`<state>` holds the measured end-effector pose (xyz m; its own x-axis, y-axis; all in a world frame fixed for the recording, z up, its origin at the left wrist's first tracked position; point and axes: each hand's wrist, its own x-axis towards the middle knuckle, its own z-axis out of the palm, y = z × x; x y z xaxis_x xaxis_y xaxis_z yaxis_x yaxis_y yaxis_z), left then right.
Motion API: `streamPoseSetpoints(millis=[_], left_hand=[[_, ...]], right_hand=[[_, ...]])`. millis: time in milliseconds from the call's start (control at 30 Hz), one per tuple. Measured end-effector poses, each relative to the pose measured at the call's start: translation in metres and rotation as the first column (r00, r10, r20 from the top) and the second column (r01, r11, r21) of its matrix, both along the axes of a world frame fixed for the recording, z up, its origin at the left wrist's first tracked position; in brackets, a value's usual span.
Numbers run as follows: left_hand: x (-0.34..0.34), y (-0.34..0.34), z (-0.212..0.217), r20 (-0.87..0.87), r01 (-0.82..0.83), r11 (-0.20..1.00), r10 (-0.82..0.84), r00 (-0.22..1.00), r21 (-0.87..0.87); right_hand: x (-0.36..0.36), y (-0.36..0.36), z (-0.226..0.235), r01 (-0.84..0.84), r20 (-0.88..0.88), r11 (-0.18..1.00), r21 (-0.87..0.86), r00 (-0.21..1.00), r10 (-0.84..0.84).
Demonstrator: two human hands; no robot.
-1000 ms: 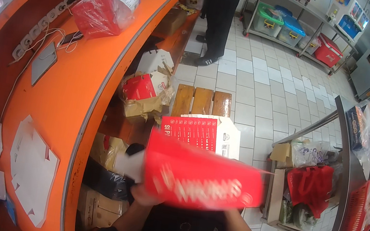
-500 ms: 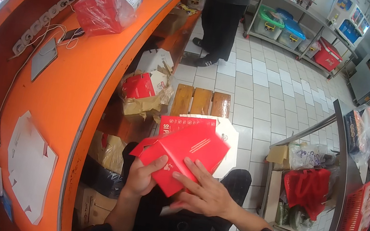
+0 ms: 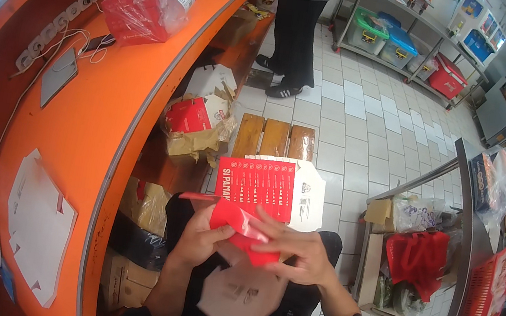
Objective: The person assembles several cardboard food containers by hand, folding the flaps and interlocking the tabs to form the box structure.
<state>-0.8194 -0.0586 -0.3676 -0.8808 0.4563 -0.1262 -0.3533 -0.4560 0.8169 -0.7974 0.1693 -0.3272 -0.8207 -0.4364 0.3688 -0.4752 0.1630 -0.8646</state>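
Between my hands is a red cardboard carton (image 3: 243, 234), partly folded, with a pale flap (image 3: 242, 297) hanging down over my lap. My left hand (image 3: 200, 242) grips its left side, thumb on the red face. On the other side my right hand (image 3: 304, 254) holds the carton, its fingers laid across the red panel and somewhat blurred. Just beyond, flat red-and-white carton blanks (image 3: 309, 196) lie stacked on a slatted wooden bench (image 3: 276, 136).
An orange counter (image 3: 136, 88) runs along my left, bearing a white flat blank (image 3: 38, 227), a tablet (image 3: 59, 78) and a wrapped red package (image 3: 140, 14). A metal rack (image 3: 467, 236) stands right. A person in dark clothes (image 3: 296, 33) stands ahead at the counter.
The carton has been turned and bent, its broad red face tipping away and a pale flap now showing below. My hands have come nearer each other, uncovering more of the stacked blanks.
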Motion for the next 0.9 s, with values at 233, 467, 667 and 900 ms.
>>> streamPoseSetpoints(millis=[233,467,667,900], left_hand=[[0.017,0.021,0.033,-0.248,-0.140,0.969,0.088,0.965,-0.202],[0.012,0.022,0.018,0.069,-0.509,0.849,0.505,0.861,0.141],[0.026,0.038,0.021,-0.182,0.044,0.901,-0.134,0.974,-0.433],[0.019,0.028,-0.013,0.308,-0.234,0.937,0.149,0.940,0.260]], right_hand=[[-0.003,-0.005,-0.029,0.156,-0.160,0.986,-0.065,0.973,-0.164],[0.040,0.009,0.004,-0.203,0.314,0.941,-0.270,0.906,0.285],[0.051,-0.031,-0.052,0.614,0.644,0.744,-0.265,0.687,-0.337],[0.047,-0.027,-0.073,0.617,0.477,0.506,-0.603,0.787,-0.391]])
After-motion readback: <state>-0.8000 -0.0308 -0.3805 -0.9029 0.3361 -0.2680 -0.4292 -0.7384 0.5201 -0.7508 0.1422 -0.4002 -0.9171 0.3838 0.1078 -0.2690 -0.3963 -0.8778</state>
